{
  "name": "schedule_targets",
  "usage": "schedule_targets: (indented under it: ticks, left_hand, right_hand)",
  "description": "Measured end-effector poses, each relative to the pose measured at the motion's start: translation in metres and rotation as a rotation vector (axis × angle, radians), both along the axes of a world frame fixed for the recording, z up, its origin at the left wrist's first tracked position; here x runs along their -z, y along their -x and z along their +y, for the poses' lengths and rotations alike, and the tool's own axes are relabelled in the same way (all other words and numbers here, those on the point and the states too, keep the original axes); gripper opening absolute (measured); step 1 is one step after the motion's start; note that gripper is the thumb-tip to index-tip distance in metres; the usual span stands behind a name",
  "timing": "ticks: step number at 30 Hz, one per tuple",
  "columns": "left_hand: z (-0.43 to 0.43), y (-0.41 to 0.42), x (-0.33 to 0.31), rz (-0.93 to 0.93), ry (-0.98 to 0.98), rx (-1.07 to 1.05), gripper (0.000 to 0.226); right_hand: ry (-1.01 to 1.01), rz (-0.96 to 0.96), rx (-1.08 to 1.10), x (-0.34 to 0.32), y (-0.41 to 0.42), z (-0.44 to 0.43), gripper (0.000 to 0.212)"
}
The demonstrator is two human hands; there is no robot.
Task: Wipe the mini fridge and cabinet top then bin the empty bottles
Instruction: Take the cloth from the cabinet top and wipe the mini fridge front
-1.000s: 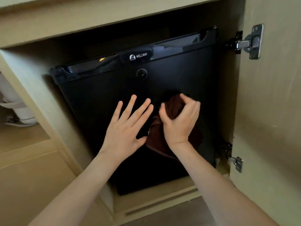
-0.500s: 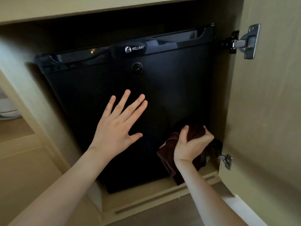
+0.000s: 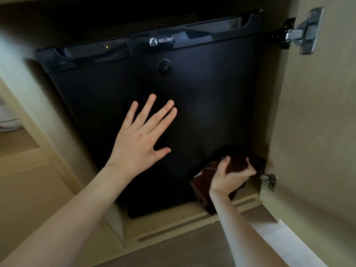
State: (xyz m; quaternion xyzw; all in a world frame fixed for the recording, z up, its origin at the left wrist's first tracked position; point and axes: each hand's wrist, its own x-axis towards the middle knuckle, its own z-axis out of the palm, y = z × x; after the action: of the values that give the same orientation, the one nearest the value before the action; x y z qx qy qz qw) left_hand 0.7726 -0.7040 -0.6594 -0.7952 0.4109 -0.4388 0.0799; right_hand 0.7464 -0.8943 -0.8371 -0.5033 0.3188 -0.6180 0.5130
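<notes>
A: A second ago the right hand (image 3: 229, 178) had the cloth (image 3: 201, 191) at mid-door; now both are down at the lower right corner of the mini fridge (image 3: 208, 105). The left hand (image 3: 138, 141) has barely shifted.

B: And where does the fridge itself sit?

A: Inside the cabinet (image 3: 173, 226), standing on its floor, with its black door shut and facing out. The cloth is bunched in the right hand, fingers and thumb curled round it, and pressed to the fridge front just beside the lower hinge (image 3: 269, 180).

B: Why the other hand on the door?

A: It lies wide and flat, fingers spread, holding nothing. My guess is it braces the door so the fridge doesn't rock under the rubbing.

B: Bunching the cloth makes sense, then?

A: I'd say so: a firm wad pushes better into that corner.

B: Anything inside?

A: Can't tell. The fridge is closed, so its contents are hidden. The round lock (image 3: 164, 66) sits near the top of the door. The cabinet holds the fridge, with dark space above it.

B: And the cabinet door (image 3: 317, 141)?

A: Swung open on the right, likely to give the arms room. The wiping looks only partly done. The top isn't in view, and nothing to bin is in sight.
</notes>
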Motion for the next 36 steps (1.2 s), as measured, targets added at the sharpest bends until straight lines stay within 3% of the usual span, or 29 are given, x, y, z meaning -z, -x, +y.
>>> schedule_targets:
  ticks: [3, 9, 14, 23, 28, 33, 36]
  left_hand:
    - [0.003, 0.0, -0.003, 0.011, -0.016, 0.003, 0.103]
    - [0.028, -0.002, -0.006, 0.007, -0.111, 0.023, 0.1]
    - [0.052, -0.003, 0.001, 0.011, -0.148, -0.001, 0.1]
    - [0.07, -0.001, 0.008, 0.035, -0.192, -0.036, 0.099]
    - [0.079, -0.003, 0.013, 0.036, -0.193, -0.043, 0.1]
    - [0.078, -0.003, 0.016, 0.029, -0.188, -0.045, 0.1]
    - [0.078, -0.003, 0.015, 0.029, -0.186, -0.049, 0.1]
  right_hand:
    - [-0.079, 0.011, -0.032, 0.003, 0.006, 0.005, 0.065]
    - [-0.187, -0.045, -0.007, -0.006, 0.001, 0.021, 0.057]
    - [-0.135, -0.073, -0.075, -0.007, -0.007, 0.075, 0.051]
    - [-0.117, 0.039, -0.123, 0.0, -0.026, 0.197, 0.052]
    - [-0.135, 0.122, -0.291, -0.001, -0.025, 0.25, 0.056]
    - [-0.321, 0.054, -0.349, -0.007, -0.027, 0.244, 0.044]
    - [-0.26, 0.003, -0.279, -0.033, -0.022, 0.23, 0.05]
